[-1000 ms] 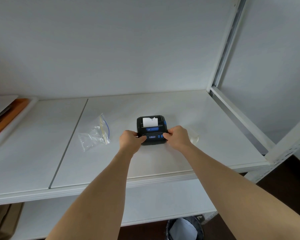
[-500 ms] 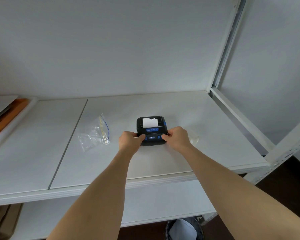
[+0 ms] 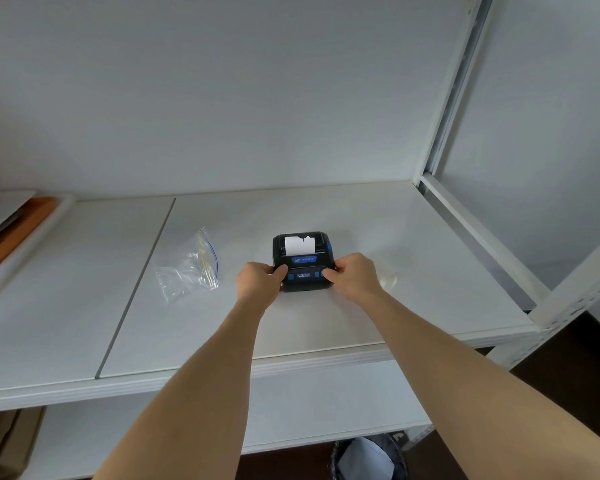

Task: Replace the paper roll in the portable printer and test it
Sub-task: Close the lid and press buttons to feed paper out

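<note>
So the portable printer (image 3: 303, 261) sits mid-shelf (image 3: 413, 244), a white paper strip (image 3: 299, 244) sticking out its top slot. Left hand (image 3: 258, 284) grips its left side, right hand (image 3: 352, 277) grips the right, thumbs on the front panel. Empty zip bag (image 3: 189, 271) lies toward the shelf's left.

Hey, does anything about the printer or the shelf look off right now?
One thing: the paper strip sticking out of the printer has a ragged, notched far edge rather than a clean tear. The plastic bag lies crumpled to its left.
</note>
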